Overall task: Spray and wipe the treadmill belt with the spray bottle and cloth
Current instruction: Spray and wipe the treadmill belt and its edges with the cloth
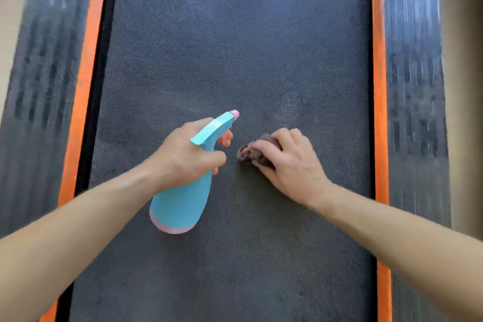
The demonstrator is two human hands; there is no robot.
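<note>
Treadmill belt [235,47], dark grey with a fine dotted weave, fills pretty much the whole head view, running away from the camera. Far left there's a dark ribbed side rail [39,86], then a bright orange edge strip [86,73] right against the belt. Next over, the left hand [187,155] is wrapped tight around the neck of a turquoise plastic spray bottle with pink nozzle and pink base [180,204], a finger on the pink trigger, nozzle pointing up the belt and a bit right, bottle tilted above the belt. Just right of that, the right hand [287,162] is pressing a small scrunched-up brownish-purple cloth [247,153] flat onto the middle of the belt, fingers curled over it. Another orange strip [379,86] and ribbed rail [415,86] on the right.
</note>
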